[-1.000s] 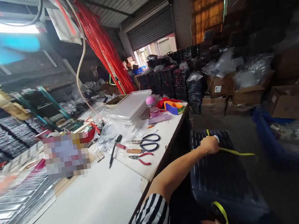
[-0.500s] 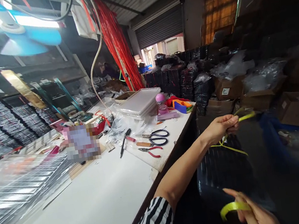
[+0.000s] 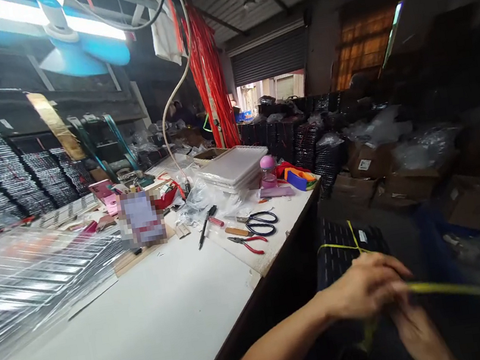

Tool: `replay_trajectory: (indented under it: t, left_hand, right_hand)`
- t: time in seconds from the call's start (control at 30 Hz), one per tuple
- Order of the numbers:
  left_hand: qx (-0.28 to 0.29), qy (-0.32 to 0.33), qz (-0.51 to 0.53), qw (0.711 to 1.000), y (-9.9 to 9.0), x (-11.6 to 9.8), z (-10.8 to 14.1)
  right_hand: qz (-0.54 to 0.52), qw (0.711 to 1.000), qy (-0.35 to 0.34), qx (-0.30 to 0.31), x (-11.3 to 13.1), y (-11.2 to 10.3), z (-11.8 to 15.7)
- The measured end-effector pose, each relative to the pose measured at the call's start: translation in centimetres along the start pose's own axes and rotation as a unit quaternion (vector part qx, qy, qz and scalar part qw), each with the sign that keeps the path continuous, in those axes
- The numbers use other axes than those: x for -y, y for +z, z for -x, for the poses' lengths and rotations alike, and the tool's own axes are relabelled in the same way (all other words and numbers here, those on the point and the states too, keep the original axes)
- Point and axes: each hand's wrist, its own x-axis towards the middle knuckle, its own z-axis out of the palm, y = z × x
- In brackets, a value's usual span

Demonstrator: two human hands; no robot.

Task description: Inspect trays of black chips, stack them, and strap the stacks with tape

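Note:
My left hand (image 3: 368, 284) is closed at a yellow strap (image 3: 445, 287), over the near part of a dark bundle. From the fingertips the strap runs off to the right, blurred by motion. Right below and against it is my right hand (image 3: 418, 331), its fingers mostly hidden behind the left one and smeared. Yellow strapping crosses the top of the black ribbed bundle (image 3: 336, 262), which has a small white label (image 3: 363, 237). A blurred loop of yellow strap (image 3: 369, 335) hangs beneath the hands.
To the left stands a white worktable (image 3: 153, 325) with red-handled pliers (image 3: 249, 243), black-handled scissors (image 3: 262, 223), a pen (image 3: 206, 227) and clear plastic sheets (image 3: 34, 283). Cardboard boxes (image 3: 408, 188) and a blue bag (image 3: 433, 235) lie beyond the bundle. A blue fan (image 3: 80, 50) hangs overhead.
My left hand has come down and toward me, and my right hand has risen to meet it. More of the bundle's strapped top shows. The view has shifted slightly left.

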Motion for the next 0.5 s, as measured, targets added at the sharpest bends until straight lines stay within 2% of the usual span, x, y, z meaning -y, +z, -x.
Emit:
replay_trajectory:
  t: [0.07,0.1,0.2,0.27,0.4,0.5]
  left_hand:
    - [-0.017,-0.053,-0.002,0.998,0.2,2.3,0.2]
    - [-0.005,-0.066,-0.012,0.998,0.5,3.6,0.4]
    - [0.066,-0.046,-0.040,0.996,2.2,6.5,0.9]
    - [0.087,-0.040,-0.060,0.994,3.8,7.6,1.1]
    - [0.103,-0.060,-0.091,0.989,6.5,8.0,1.5]
    - [0.105,-0.092,-0.103,0.985,7.5,7.8,2.0]
  right_hand:
    - [-0.035,0.998,0.036,0.034,0.4,-0.3,0.3]
    - [-0.058,0.996,0.053,0.049,0.6,-0.5,0.4]
    - [-0.126,0.987,0.093,0.040,0.8,-1.1,0.7]
    - [-0.134,0.984,0.111,0.029,0.6,-1.6,0.7]
    - [-0.006,0.996,0.086,0.021,-0.2,-3.6,0.6]
    - [0.078,0.993,0.086,0.007,-0.6,-5.5,0.8]
